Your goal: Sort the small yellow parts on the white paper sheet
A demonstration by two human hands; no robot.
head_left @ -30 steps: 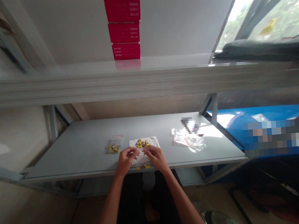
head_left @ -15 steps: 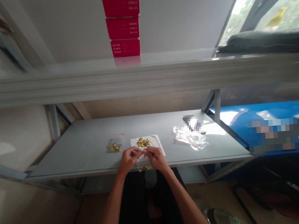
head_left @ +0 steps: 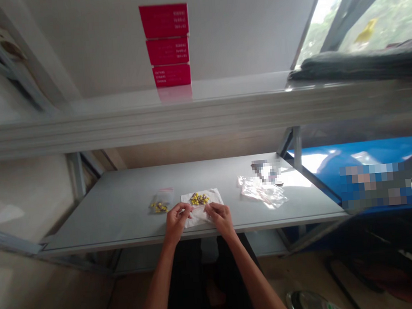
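My left hand (head_left: 178,218) and my right hand (head_left: 218,216) are both closed, fingertips pinching opposite ends of a small clear zip bag (head_left: 198,207) with a faint pinkish strip along its top. The bag is hard to make out against the white cloth (head_left: 214,195) beneath. Just beyond my fingers, a pile of small yellow and dark pieces (head_left: 199,199) rests on that cloth. To the left lies another clear zip bag (head_left: 165,195) with a red strip, holding similar yellow and dark pieces (head_left: 159,206).
Several clear plastic bags (head_left: 262,193) lie flat on the grey table (head_left: 117,204) at right, beside a blurred-out object (head_left: 265,171). Above runs a shelf (head_left: 118,125) bearing stacked red boxes (head_left: 167,52). A blue surface (head_left: 320,159) adjoins on the right.
My hands have moved apart, the bag's top edge now stretched between them. Yellow pieces that hung below my hands at the table edge no longer show. The camera view has tilted up slightly.
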